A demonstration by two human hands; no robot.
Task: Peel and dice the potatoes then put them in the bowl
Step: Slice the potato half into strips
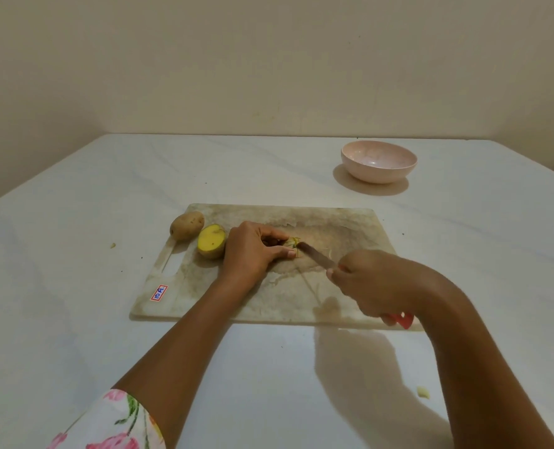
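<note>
- Floral sleeve: soft printed cloth, pink flowers on white, at the near-left of the view, on the left arm.
- Table: flat, pale, matte top set against a plain wall. A tiny pale scrap lies on it just off the board's left edge.
- Cutting board: rectangular and worn, stained grey-brown w/ scratch marks. Slot handle at the left end, red-and-blue sticker near the near-left corner. It sits mid-table, long side toward the person, prob. so both hands reach it.
- Whole potato: oval, tan, dull speckled skin on. At the board's far-left corner, partly over the edge, likely parked clear of the blade.
- Half potato: just right of the whole one. Cut face up, moist yellow flesh, brown skin round the rim. Prob. next in line.
- Left hand: fingers curled, thumb & fingertips pinching a small potato piece down on the board's middle. Most of the piece is hidden. The grip prob. stops it rolling.
- Knife: thin metal blade, tip touching the piece, slanting back toward the near-right. Red handle sticks out below the fist.
- Right hand: wrapped tight round the handle, over the board's near-right part. My read: dicing is under way.
- Bowl: round, pale pink, smooth, glossy inside, toward the table's far-right and well apart from the board. No potato shows in it, so the task looks early.
- Pale bit: small and lumpy, on the table near its near-right edge.
</note>
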